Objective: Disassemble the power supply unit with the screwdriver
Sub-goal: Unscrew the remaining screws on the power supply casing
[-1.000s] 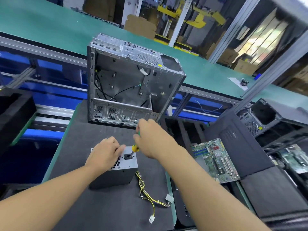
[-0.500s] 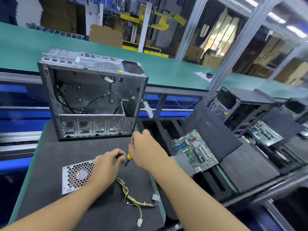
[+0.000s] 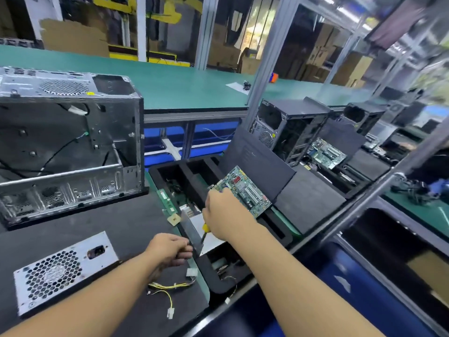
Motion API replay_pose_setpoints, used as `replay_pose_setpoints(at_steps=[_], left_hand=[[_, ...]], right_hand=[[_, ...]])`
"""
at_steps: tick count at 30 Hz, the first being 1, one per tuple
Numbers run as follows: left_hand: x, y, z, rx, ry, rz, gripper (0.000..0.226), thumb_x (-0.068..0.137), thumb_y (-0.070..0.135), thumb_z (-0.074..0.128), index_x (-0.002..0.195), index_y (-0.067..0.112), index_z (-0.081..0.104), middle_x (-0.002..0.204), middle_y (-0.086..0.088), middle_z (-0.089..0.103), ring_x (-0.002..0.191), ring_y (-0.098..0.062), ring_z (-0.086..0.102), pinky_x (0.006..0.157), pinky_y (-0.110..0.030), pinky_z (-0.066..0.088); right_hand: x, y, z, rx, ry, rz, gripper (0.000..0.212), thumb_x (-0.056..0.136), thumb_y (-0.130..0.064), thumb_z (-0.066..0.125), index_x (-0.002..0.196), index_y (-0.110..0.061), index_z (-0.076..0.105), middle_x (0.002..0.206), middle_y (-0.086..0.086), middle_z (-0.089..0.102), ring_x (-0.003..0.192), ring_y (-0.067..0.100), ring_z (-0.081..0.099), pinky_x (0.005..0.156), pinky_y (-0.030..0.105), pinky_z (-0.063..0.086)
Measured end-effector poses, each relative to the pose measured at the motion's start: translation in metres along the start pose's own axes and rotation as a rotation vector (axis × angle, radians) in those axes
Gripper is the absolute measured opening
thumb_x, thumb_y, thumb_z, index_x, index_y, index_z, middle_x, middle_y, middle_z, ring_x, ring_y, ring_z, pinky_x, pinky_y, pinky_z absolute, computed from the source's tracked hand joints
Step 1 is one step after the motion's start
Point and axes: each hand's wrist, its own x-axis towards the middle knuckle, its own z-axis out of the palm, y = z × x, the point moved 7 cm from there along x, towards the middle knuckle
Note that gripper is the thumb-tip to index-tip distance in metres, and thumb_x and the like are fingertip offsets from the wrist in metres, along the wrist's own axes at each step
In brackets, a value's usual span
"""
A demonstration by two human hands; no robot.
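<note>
The power supply unit [image 3: 65, 268] lies on the dark mat at lower left, its fan grille and socket facing up. Its yellow cable bundle [image 3: 170, 285] trails to the right. My right hand [image 3: 223, 215] grips a yellow-handled screwdriver [image 3: 205, 228], tip pointing down over the black foam tray [image 3: 216, 280]. My left hand [image 3: 170, 249] is beside the tray's left edge, clear of the unit. Its fingertips are pinched together, and anything between them is too small to see.
An open, gutted computer case [image 3: 73, 147] stands behind the unit. A motherboard [image 3: 245, 190] leans in the foam tray, and a memory stick [image 3: 166, 199] lies on its rim. More cases [image 3: 286, 127] stand to the right. A metal post [image 3: 262, 69] rises behind the tray.
Both hands left the power supply unit and moved right to the foam tray. The left hand let go of the unit, and the view swung right.
</note>
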Motion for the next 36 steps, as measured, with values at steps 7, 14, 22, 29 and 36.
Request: replay_pose_setpoints(at_steps=[7,14,22,29,36], left_hand=[[0.004,-0.009,0.074,-0.018,-0.258,-0.183,0.018,0.099,0.017,0.052,0.081,0.015,0.052,0.074,-0.001,0.052,0.07,-0.013,0.055,0.064,-0.024,0.049],[0.017,-0.001,0.096,-0.02,-0.477,-0.253,0.068,0.1,0.062,0.033,0.149,0.015,0.036,0.156,0.002,0.033,0.149,-0.019,0.023,0.119,-0.042,0.017],[0.023,0.026,0.033,0.08,-0.218,0.105,0.04,0.105,0.048,0.036,0.131,0.023,0.054,0.13,0.007,0.059,0.123,-0.016,0.053,0.1,-0.037,0.037],[0.0,0.075,-0.058,0.596,0.111,0.43,0.031,0.104,0.042,0.039,0.111,0.027,0.065,0.108,0.01,0.056,0.105,-0.013,0.051,0.083,-0.028,0.037],[-0.034,0.083,-0.147,0.474,0.367,0.387,0.038,0.101,0.036,0.038,0.08,0.012,0.056,0.083,-0.009,0.063,0.083,-0.03,0.057,0.069,-0.033,0.04]], right_hand=[[-0.013,0.061,-0.017,0.006,0.032,0.139,0.018,0.1,-0.017,0.044,0.115,-0.007,0.049,0.119,0.014,0.046,0.1,0.033,0.054,0.079,0.036,0.041],[-0.021,0.087,-0.022,-0.014,0.037,0.196,0.018,0.1,-0.017,0.045,0.116,-0.01,0.05,0.12,0.013,0.045,0.096,0.034,0.056,0.073,0.033,0.039],[-0.005,0.052,-0.024,-0.028,0.056,0.106,0.02,0.102,-0.019,0.045,0.116,-0.007,0.051,0.119,0.014,0.047,0.094,0.03,0.054,0.074,0.032,0.04],[0.011,-0.03,-0.014,0.037,-0.027,-0.06,0.023,0.102,-0.026,0.048,0.116,-0.008,0.05,0.118,0.012,0.045,0.077,0.026,0.049,0.069,0.033,0.04],[0.016,-0.132,-0.015,0.057,-0.017,-0.313,0.021,0.098,-0.025,0.05,0.112,-0.01,0.052,0.111,0.013,0.054,0.093,0.031,0.057,0.076,0.04,0.05]])
